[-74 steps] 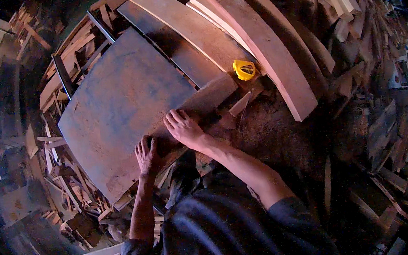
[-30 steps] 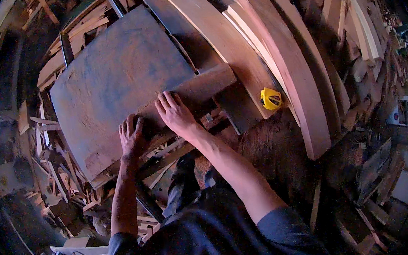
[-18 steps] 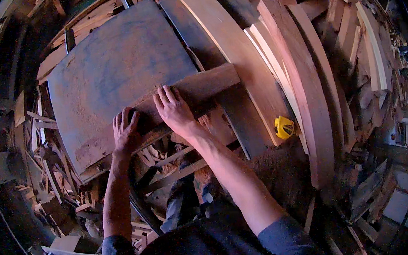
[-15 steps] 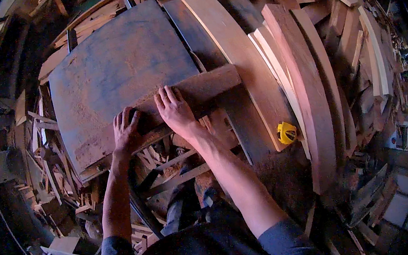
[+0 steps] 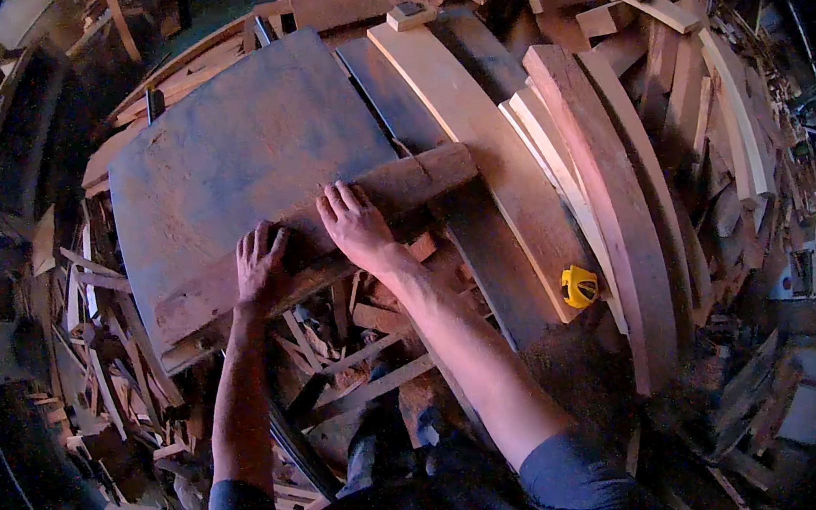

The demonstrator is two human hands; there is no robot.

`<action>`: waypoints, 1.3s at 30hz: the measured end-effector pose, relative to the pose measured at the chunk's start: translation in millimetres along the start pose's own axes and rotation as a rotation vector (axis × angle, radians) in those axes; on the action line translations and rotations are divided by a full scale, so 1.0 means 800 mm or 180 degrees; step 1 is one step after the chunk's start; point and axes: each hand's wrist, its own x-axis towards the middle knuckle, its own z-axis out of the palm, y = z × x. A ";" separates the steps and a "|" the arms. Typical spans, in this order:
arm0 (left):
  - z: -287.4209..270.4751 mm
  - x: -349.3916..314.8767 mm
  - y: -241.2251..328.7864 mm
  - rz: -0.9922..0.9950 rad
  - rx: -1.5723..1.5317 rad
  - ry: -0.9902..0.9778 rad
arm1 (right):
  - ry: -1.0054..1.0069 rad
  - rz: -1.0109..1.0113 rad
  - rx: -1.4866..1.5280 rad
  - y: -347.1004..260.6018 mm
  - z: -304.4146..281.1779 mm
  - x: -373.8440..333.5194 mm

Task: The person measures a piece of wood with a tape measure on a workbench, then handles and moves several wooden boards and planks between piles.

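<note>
A long, dusty wooden beam [image 5: 419, 175] lies along the near edge of a flat, bluish-grey metal tabletop [image 5: 233, 134]. Its right end sticks out past the tabletop. My left hand [image 5: 260, 262] grips the beam around its middle, fingers bent over the top toward the far side. Just to the right, my right hand [image 5: 359, 228] holds it in the same way, fingertips at its far edge. The palms hide part of the near face. A thin dark line crosses the beam's top near the right end; I cannot tell what it is.
Right of the tabletop lies a long pale plank [image 5: 473, 117] with a yellow tape measure [image 5: 580, 287] at its near end. Thick curved timbers [image 5: 616, 221] lie beside it. Wood offcuts pile up at the far right, along the left and below the tabletop.
The whole scene sits slightly lower in the picture, as the head view has shifted. Both hands keep their hold, and the beam has barely moved against the tabletop.
</note>
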 end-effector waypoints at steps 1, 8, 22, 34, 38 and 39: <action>0.000 -0.003 -0.001 0.0014 0.0016 0.0035 | -0.0008 -0.0006 0.0029 -0.003 0.001 0.001; -0.010 -0.015 0.015 -0.0039 0.0002 0.0010 | -0.0097 0.0003 -0.0067 -0.009 -0.006 -0.013; -0.010 -0.159 0.125 -0.0288 0.0043 -0.0699 | -0.0752 0.0361 0.1220 -0.039 -0.128 -0.195; -0.031 -0.215 0.207 -0.0012 0.0035 0.0003 | -0.2592 -0.0107 -0.0183 0.167 -0.208 -0.292; -0.016 -0.217 0.191 0.0145 0.0252 0.0158 | -0.2200 -0.0134 0.0132 0.183 -0.187 -0.284; -0.015 -0.216 0.186 0.0120 0.0153 0.0096 | -0.2157 -0.0058 0.0212 0.184 -0.182 -0.281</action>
